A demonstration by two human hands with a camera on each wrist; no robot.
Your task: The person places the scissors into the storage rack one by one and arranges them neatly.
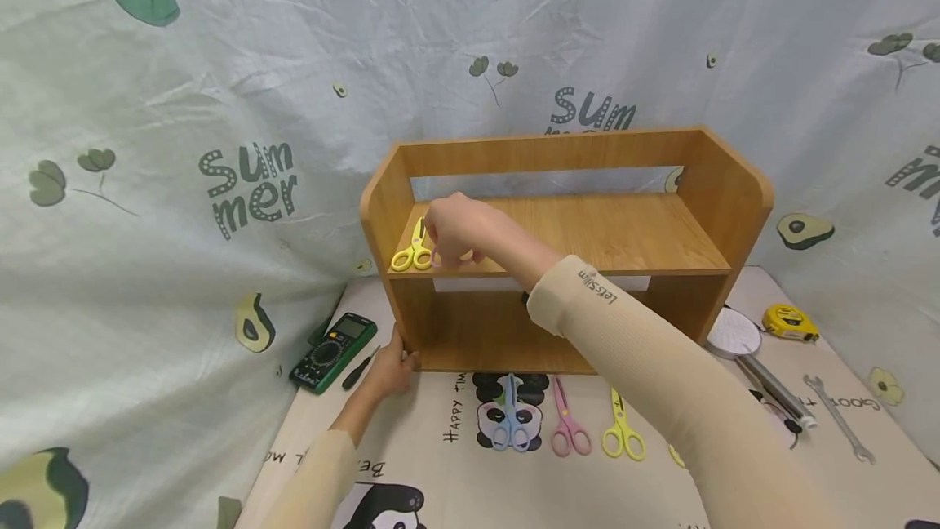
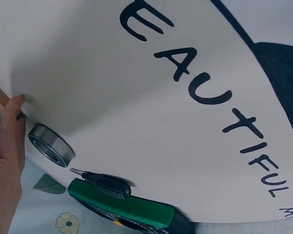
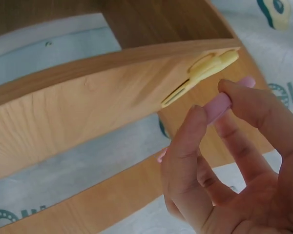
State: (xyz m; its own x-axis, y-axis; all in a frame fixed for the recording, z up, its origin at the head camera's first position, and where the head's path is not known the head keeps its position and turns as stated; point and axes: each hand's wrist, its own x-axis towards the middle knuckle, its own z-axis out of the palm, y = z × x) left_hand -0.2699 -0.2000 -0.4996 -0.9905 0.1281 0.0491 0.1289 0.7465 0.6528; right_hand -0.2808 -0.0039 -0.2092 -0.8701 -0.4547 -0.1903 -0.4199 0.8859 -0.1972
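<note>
A wooden two-tier shelf (image 1: pixel 624 227) stands on a printed mat. Yellow scissors (image 1: pixel 413 251) lie at the left end of its upper board, also seen as yellow scissors (image 3: pixel 205 73) on the board (image 3: pixel 78 112). My right hand (image 1: pixel 457 228) hovers just right of them and pinches a pink pair of scissors (image 3: pixel 219 105) between thumb and fingers (image 3: pixel 185 146); most of that pair is hidden by the hand. My left hand (image 1: pixel 389 366) rests with straight fingers (image 2: pixel 10 131) against the shelf's lower left corner and holds nothing.
On the mat in front of the shelf lie blue scissors (image 1: pixel 510 423), pink scissors (image 1: pixel 567 427) and yellow scissors (image 1: pixel 622 431). A green multimeter (image 1: pixel 332 352), a small screwdriver (image 2: pixel 105 183) and a steel bearing (image 2: pixel 49 145) sit by my left hand. A tape measure (image 1: pixel 789 322) and wrench (image 1: pixel 837 416) lie right.
</note>
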